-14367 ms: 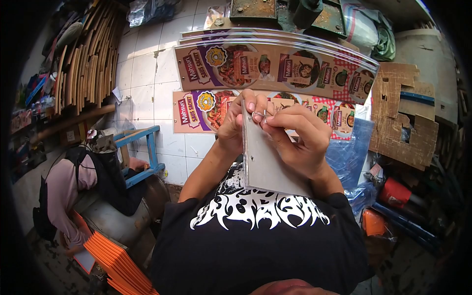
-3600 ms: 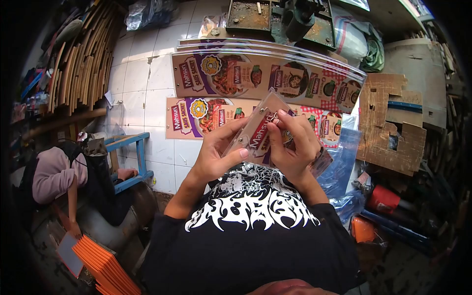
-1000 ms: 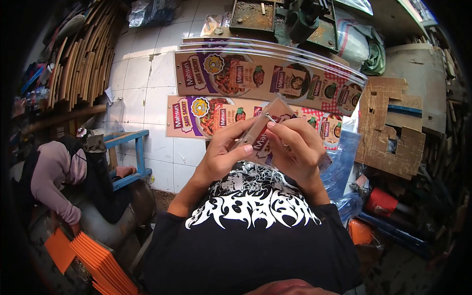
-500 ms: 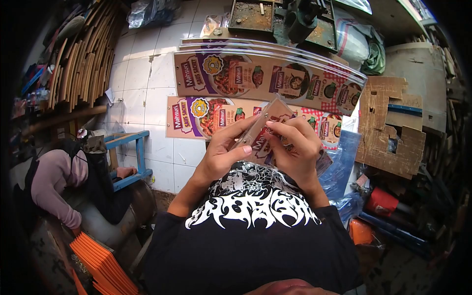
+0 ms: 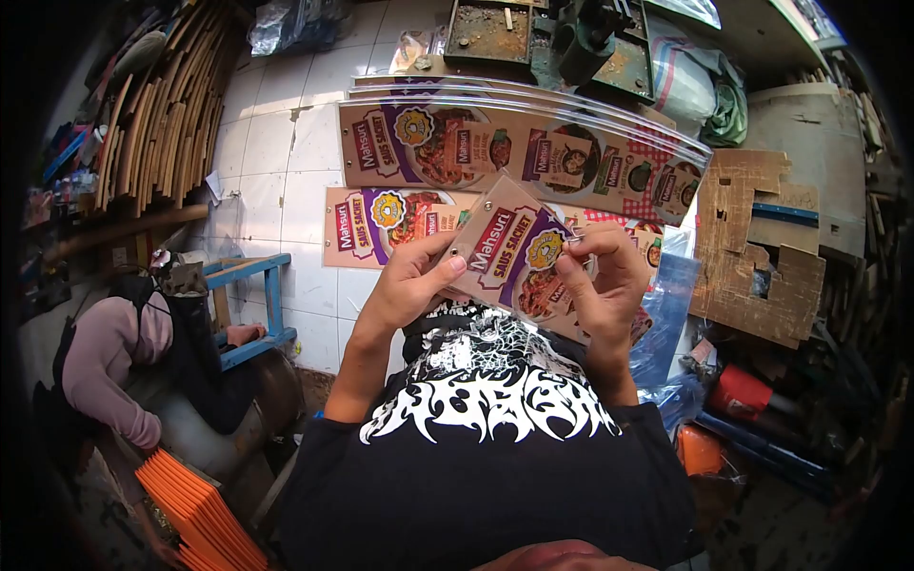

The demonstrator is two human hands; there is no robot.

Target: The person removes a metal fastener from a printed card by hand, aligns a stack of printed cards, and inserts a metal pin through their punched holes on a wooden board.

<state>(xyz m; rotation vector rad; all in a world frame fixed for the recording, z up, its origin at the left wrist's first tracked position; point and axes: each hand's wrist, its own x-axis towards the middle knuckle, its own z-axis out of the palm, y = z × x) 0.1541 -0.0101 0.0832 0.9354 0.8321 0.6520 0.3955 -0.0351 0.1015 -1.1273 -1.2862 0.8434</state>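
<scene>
My left hand [image 5: 411,287] is closed on the left edge of a printed sauce-sachet panel [image 5: 503,244], its thumb lying on the front. The panel is tilted in front of my chest and has small metal eyelets near its left end. Over the panel's upper right side, my right hand [image 5: 611,278] pinches a small shiny metal piece [image 5: 572,239], too small to name exactly. Behind my hands, another printed panel [image 5: 360,228] lies on the white tiles. Farther back is an overlapping stack of similar panels [image 5: 495,162] with clear plastic edges.
A dark metal machine [image 5: 583,52] with trays stands at the back. Scratched brown board [image 5: 757,252] lies at right, beside blue plastic film [image 5: 666,305]. At left, a person [image 5: 109,352] bends near a blue frame [image 5: 271,295] and orange sheets [image 5: 195,509]. Wooden strips [image 5: 167,105] are stacked behind.
The panel has turned to show more of its printed front. My right hand has moved right, away from the eyelet end, with the metal piece now visible in its fingertips.
</scene>
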